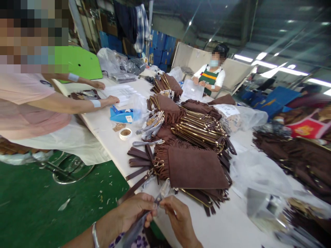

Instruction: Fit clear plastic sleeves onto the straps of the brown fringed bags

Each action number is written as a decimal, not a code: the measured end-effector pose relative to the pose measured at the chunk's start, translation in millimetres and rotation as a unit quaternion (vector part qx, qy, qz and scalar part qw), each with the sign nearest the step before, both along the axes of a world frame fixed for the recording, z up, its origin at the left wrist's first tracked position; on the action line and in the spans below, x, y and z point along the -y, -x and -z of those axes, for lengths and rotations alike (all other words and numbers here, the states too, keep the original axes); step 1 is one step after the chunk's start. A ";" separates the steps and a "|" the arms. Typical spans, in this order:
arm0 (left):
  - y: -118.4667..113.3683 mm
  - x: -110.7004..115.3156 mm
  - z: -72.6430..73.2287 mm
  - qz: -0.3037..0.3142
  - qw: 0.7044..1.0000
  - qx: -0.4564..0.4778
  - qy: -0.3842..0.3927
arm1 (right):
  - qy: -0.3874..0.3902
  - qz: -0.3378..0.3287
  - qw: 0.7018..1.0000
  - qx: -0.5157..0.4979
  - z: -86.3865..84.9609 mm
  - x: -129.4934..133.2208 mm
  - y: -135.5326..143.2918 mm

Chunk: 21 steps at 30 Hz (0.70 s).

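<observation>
Low in the head view, my left hand (138,208) is closed round a dark strap (136,227) that looks wrapped in clear plastic. My right hand (179,215) pinches near the same strap's upper end, where a small stud or snap and loose clear film show. Just beyond both hands lies a stack of brown fringed pouches (198,168) with gold zips. Brown wrist straps (139,162) spread from the stack's left side. Similar plastic-wrapped straps (152,125) with metal clasps lie in a bunch farther up the table.
A blue tape dispenser (121,114) and a white tape roll (125,134) sit on the white table (103,132). One co-worker's hands rest by papers (121,94) at left; another person holds a clear bag (192,90) at the far end. Plastic bags (258,168) cover the right side.
</observation>
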<state>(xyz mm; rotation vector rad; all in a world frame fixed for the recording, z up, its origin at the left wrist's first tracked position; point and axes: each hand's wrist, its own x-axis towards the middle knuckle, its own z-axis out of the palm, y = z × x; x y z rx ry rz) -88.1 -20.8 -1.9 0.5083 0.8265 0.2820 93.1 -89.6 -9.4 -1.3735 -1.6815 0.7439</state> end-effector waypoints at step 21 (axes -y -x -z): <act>-5.9 1.9 -0.7 -0.002 0.993 -0.054 -0.105 | 0.177 0.095 0.979 -0.038 -9.3 2.7 22.5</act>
